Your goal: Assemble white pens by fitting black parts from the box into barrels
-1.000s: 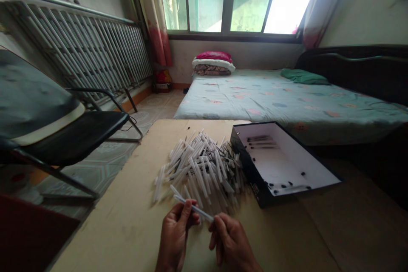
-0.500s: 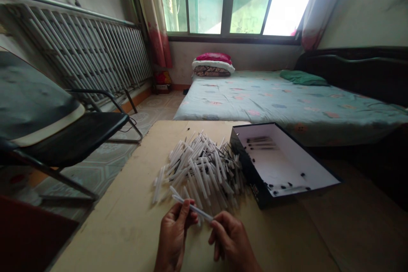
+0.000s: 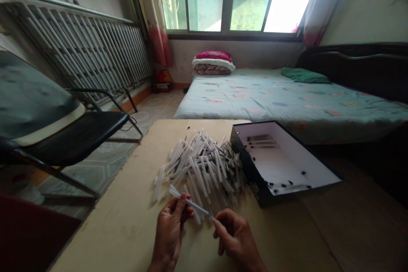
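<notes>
My left hand (image 3: 172,221) is closed around slim, translucent white plastic tubes (image 3: 198,207), which look like pen barrels; they slant down to the right, and their far ends fan apart a little. The thumb and fingertips of my right hand (image 3: 235,233) pinch the lower right end, where a thinner greyish part shows; whether it is a separate piece I cannot tell. Just beyond both hands lies a loose pile of similar white tubes (image 3: 199,170), mixed with thin dark pieces on its right side.
A black box with a white inside (image 3: 280,157) stands right of the pile, holding several black-tipped sticks and small black bits. All this is on a cream table (image 3: 127,216). A bed (image 3: 255,93) adjoins the table's far edge; a black chair (image 3: 83,136) stands left.
My right hand has shifted slightly right, and a thinner part now shows at the tube's end. The tubes' far ends lie closer together. My left hand has moved slightly left.
</notes>
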{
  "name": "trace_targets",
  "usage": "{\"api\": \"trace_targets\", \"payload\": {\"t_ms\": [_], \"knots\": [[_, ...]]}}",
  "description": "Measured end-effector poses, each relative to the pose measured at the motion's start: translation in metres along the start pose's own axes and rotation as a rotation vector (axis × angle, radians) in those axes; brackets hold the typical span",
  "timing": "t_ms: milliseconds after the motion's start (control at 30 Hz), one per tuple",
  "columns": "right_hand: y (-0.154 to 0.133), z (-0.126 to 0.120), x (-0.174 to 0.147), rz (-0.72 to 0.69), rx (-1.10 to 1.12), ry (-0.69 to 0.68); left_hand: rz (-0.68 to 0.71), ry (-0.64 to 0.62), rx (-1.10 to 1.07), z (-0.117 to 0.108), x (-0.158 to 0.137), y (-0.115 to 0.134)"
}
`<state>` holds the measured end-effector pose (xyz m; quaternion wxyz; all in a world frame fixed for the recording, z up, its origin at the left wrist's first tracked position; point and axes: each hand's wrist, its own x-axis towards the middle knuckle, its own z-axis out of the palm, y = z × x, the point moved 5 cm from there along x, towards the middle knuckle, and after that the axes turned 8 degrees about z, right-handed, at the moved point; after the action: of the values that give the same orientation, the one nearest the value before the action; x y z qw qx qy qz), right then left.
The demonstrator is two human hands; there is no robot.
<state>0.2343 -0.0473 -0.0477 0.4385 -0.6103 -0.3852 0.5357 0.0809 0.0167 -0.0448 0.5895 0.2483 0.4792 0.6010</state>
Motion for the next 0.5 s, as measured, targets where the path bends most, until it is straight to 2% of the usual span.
{"api": "trace_targets", "payload": {"t_ms": [167,267,400,500], "knots": [[-0.009,-0.029,-0.006,-0.152,-0.269,0.120,0.111,0.099,-0.028,-0.016,0.028,0.028],[-0.024,-0.050,-0.004,-0.208,-0.382,0.281,0.175,0.105,-0.015,-0.014,0.043,0.044],[-0.049,-0.071,0.015,-0.231,-0.459,0.591,0.175,-0.057,0.090,0.025,0.052,0.042],[-0.061,-0.074,0.041,-0.238,-0.508,0.714,0.186,-0.176,0.169,0.063,0.057,0.028]]}}
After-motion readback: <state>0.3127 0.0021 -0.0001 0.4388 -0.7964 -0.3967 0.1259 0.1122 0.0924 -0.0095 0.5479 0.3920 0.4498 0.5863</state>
